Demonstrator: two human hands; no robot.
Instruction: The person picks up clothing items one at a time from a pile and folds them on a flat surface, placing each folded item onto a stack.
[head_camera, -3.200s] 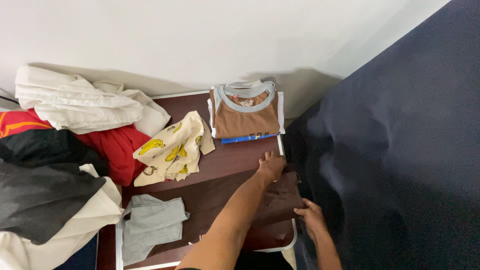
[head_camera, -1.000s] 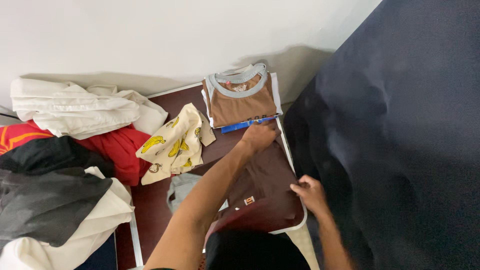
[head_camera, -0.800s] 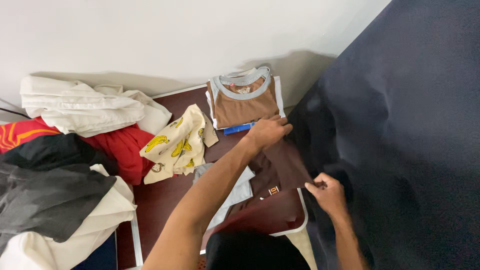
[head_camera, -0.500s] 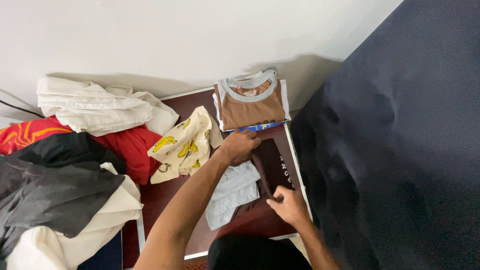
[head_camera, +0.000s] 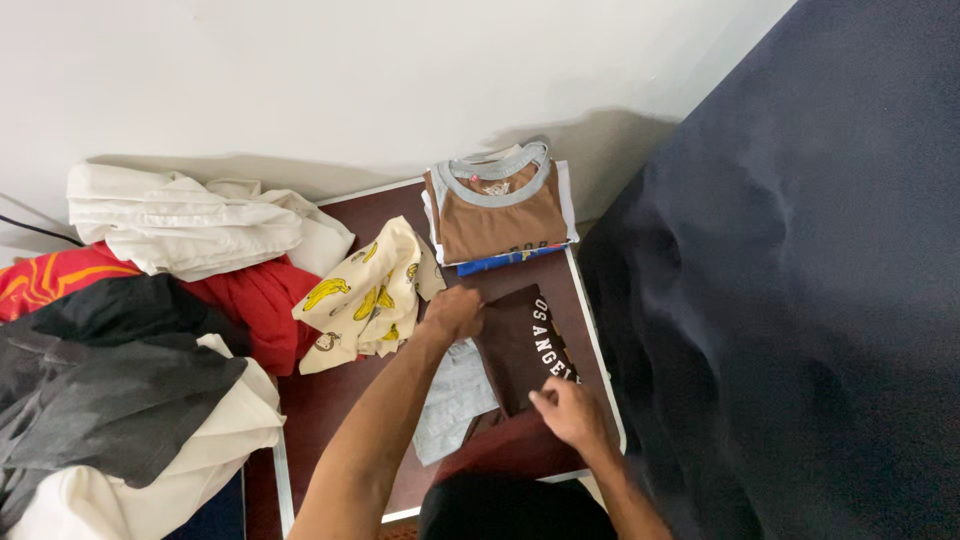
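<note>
Brown cloth is under both my hands: my left hand (head_camera: 455, 312) pinches the far left corner of the folded brown shirt (head_camera: 525, 345), and my right hand (head_camera: 568, 412) presses flat on its near edge. The shirt lies on the table (head_camera: 330, 400), near its right side, partly over a grey garment (head_camera: 455, 395), just short of the folded stack (head_camera: 497, 215). If I drag it, the fold could slip open or the grey piece could ride along. My fingertips are hidden against the cloth, and the table's near edge is cut off by my body.
</note>
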